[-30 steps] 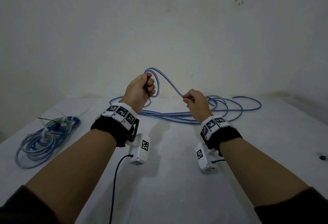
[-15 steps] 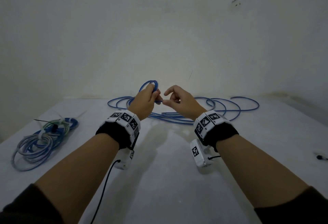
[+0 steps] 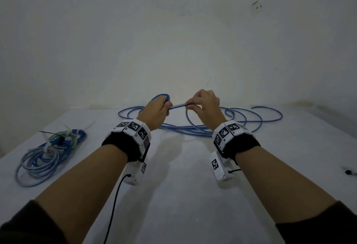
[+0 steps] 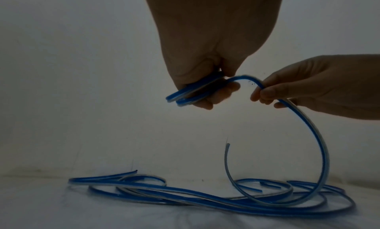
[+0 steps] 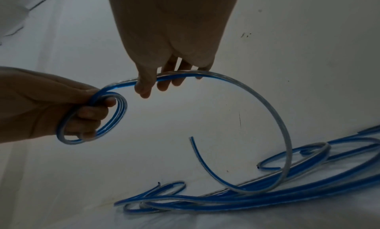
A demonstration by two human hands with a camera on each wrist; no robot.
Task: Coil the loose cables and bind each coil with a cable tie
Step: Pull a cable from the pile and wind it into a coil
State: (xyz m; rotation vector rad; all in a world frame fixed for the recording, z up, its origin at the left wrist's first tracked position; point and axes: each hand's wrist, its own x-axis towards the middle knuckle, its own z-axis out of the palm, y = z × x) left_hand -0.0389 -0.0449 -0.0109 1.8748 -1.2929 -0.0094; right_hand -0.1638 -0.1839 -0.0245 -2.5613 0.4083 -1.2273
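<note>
A long blue-and-clear flat cable (image 3: 201, 125) lies in loose loops at the back of the white table (image 3: 183, 195). My left hand (image 3: 156, 112) is raised above it and grips a small coil (image 3: 161, 96) of that cable, with fingers curled through the loops (image 5: 92, 118). My right hand (image 3: 204, 106) pinches the strand (image 4: 265, 88) just to the right of the coil. From that pinch the cable arcs down (image 5: 283, 135) to the pile on the table (image 4: 205, 198).
A finished bundle of blue and pale cables (image 3: 48, 151) bound with white ties lies at the table's left edge, a black tie tail sticking out. A small dark object (image 3: 347, 172) rests at the far right. A plain wall stands behind the table.
Both hands dropped lower. The right hand brought the strand to the left hand's coil, then slid right along the cable and now pinches it a short way from the coil.
</note>
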